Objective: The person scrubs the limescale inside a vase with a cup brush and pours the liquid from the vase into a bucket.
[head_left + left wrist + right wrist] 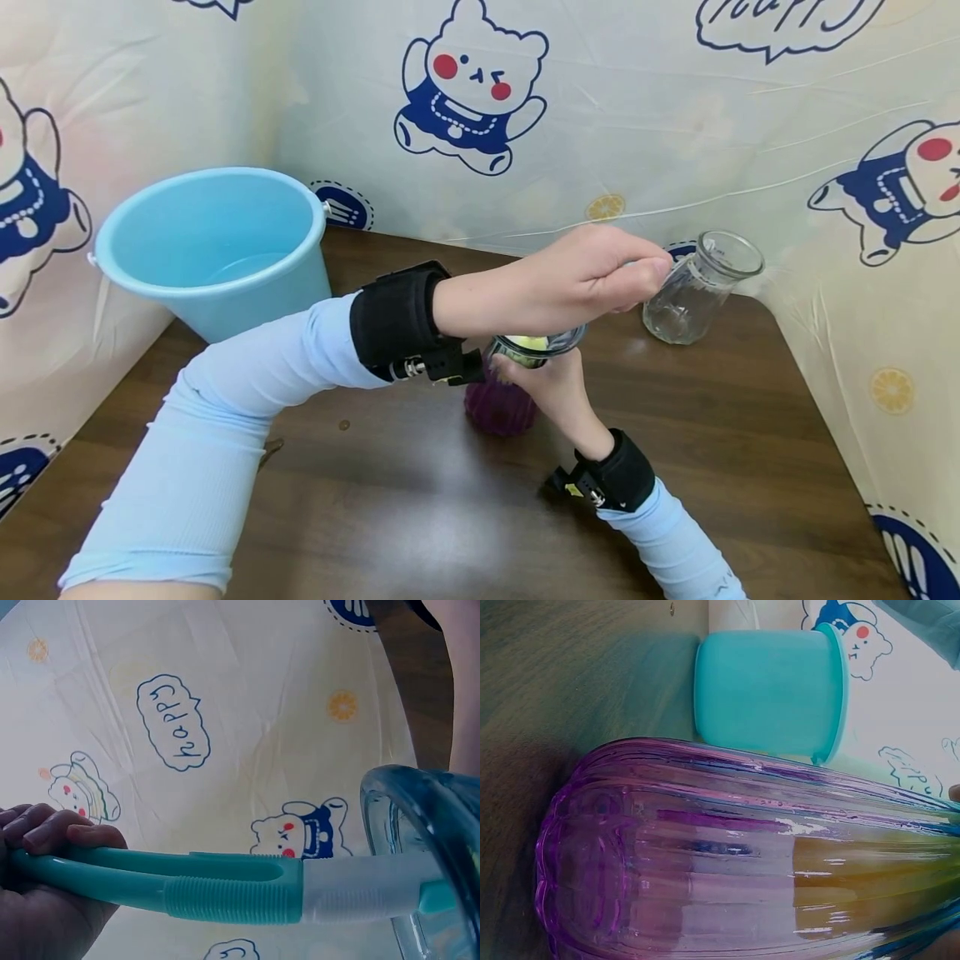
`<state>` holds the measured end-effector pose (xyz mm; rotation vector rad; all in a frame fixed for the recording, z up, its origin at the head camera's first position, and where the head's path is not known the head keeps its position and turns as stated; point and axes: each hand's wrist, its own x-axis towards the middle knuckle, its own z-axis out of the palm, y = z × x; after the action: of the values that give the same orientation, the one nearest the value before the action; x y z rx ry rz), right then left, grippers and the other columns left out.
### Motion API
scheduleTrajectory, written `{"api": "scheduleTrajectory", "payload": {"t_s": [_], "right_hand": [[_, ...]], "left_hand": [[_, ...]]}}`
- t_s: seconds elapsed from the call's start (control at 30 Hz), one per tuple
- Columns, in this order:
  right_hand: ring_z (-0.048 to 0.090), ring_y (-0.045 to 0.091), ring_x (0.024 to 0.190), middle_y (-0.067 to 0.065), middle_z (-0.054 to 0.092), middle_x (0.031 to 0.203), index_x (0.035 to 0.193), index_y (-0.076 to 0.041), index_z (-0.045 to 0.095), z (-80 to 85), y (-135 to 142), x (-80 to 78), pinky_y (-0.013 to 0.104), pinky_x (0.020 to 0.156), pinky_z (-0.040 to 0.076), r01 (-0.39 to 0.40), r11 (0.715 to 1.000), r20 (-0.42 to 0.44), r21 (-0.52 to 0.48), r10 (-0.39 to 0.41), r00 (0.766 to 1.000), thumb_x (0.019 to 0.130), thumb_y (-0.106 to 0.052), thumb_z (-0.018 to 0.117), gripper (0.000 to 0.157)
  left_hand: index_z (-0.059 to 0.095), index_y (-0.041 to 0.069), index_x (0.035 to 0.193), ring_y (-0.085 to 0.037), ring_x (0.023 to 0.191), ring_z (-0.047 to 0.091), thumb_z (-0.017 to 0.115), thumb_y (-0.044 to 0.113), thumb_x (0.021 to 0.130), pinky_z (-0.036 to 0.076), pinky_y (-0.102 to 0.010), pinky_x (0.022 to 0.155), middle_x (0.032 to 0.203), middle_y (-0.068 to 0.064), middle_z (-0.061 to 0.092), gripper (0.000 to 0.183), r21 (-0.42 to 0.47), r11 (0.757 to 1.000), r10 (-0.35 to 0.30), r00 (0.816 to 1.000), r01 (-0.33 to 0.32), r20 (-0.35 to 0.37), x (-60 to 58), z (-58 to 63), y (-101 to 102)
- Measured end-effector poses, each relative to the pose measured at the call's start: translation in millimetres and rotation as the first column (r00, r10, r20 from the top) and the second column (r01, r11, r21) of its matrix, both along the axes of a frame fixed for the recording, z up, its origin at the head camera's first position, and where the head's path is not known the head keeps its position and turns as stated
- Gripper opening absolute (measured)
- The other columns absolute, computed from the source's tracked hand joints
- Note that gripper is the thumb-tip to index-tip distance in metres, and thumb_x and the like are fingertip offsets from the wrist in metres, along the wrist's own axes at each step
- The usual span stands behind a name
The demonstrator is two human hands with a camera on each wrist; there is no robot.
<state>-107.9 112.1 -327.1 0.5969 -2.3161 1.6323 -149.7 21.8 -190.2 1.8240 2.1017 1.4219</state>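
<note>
My right hand grips a ribbed glass vase near its rim. The vase has a purple base, shading to yellow and blue toward the mouth, and leans with its base low over the table. Above it, my left hand holds a bottle brush by its teal looped handle, fingers curled round the end. The brush's white neck enters the vase's mouth. In the right wrist view a pale shape shows blurred through the ribbed glass; the brush's head is otherwise hidden.
A light blue bucket stands at the back left of the brown wooden table. At the back right is a clear glass jar with a wide rim. A printed cloth hangs behind and along the sides.
</note>
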Motion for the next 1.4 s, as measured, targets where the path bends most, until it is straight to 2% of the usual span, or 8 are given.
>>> {"api": "scheduleTrajectory", "payload": {"t_s": [0.17,0.3,0.63,0.73,0.83,1.03,1.2,1.4], "right_hand": [[0.052,0.029,0.092,0.022,0.054,0.107,0.116,0.008,0.043,-1.4,1,-0.2,0.037,0.083,0.042,0.003,1.0,0.007,-0.002,-0.003,1.0,0.071,0.005,0.071,0.053],[0.052,0.032,0.092,0.024,0.054,0.107,0.114,0.009,0.044,-0.3,0,0.6,0.04,0.084,0.042,0.022,1.0,0.056,0.004,-0.022,0.998,0.072,0.004,0.07,0.049],[0.05,0.022,0.08,0.021,0.056,0.095,0.107,0.007,0.047,1.4,-1,1.6,0.031,0.074,0.041,0.049,0.999,0.106,0.024,-0.051,0.993,0.073,0.003,0.07,0.041],[0.049,0.018,0.077,0.018,0.055,0.09,0.106,0.006,0.047,1.4,-1,1.8,0.028,0.071,0.041,0.056,0.998,0.131,0.015,-0.057,0.99,0.073,0.002,0.07,0.04],[0.047,0.016,0.075,0.015,0.054,0.085,0.104,0.006,0.047,1.9,0,2.3,0.026,0.069,0.04,0.071,0.997,0.141,0.016,-0.072,0.987,0.073,0.001,0.07,0.04],[0.046,0.02,0.077,0.017,0.053,0.088,0.106,0.007,0.045,2.3,1,2.1,0.027,0.07,0.039,0.063,0.998,0.125,0.005,-0.063,0.99,0.072,0.003,0.07,0.042],[0.05,0.029,0.09,0.025,0.053,0.106,0.114,0.01,0.043,4.0,-1,2.2,0.035,0.078,0.04,0.059,0.998,0.109,0.013,-0.061,0.992,0.072,0.003,0.07,0.051],[0.052,0.029,0.09,0.024,0.055,0.103,0.112,0.01,0.045,3.9,-1,2.7,0.035,0.08,0.043,0.052,0.999,0.096,0.007,-0.052,0.994,0.072,0.005,0.069,0.047]], "left_hand": [[0.036,0.011,0.063,-0.012,0.054,0.03,0.036,0.008,0.096,0.022,-0.02,0.057,0.06,0.001,0.029,0.033,-0.096,0.995,0.043,0.997,-0.037,0.064,9.3,1.7,-2],[0.032,0.01,0.062,-0.011,0.054,0.024,0.033,0.006,0.096,0.021,-0.019,0.058,0.06,0.001,0.025,0.034,-0.139,0.988,0.088,0.987,-0.07,0.131,9.5,-7.2,-6],[0.031,0.011,0.061,-0.012,0.052,0.026,0.03,0.005,0.097,0.024,-0.021,0.059,0.058,0.002,0.026,0.036,-0.094,0.993,0.094,0.976,-0.076,0.196,-6.9,-40.7,-14],[0.032,0.012,0.062,-0.013,0.052,0.031,0.028,0.028,0.1,0.029,-0.021,0.06,0.058,0.003,0.029,0.042,-0.067,0.994,0.101,0.972,-0.088,0.212,-11.9,-47.8,-17],[0.032,0.011,0.063,-0.015,0.053,0.036,0.027,0.03,0.1,0.033,-0.022,0.061,0.058,0.001,0.03,0.042,-0.037,0.997,0.076,0.971,-0.069,0.226,-14.9,-49.1,-17],[0.033,0.01,0.062,-0.016,0.053,0.036,0.03,0.002,0.097,0.032,-0.021,0.062,0.058,-0.001,0.032,0.036,-0.056,0.994,0.099,0.97,-0.089,0.223,-15.1,-39.3,-11],[0.034,0.009,0.061,-0.017,0.052,0.035,0.029,0.004,0.097,0.031,-0.021,0.059,0.057,-0.002,0.032,0.037,-0.066,0.992,0.122,0.968,-0.11,0.218,-13.9,-17.9,-4],[0.033,0.008,0.059,-0.018,0.05,0.035,0.028,0.005,0.096,0.031,-0.023,0.053,0.055,-0.004,0.031,0.037,-0.003,0.995,0.098,0.968,-0.1,0.23,-8.4,16.4,5]]}}
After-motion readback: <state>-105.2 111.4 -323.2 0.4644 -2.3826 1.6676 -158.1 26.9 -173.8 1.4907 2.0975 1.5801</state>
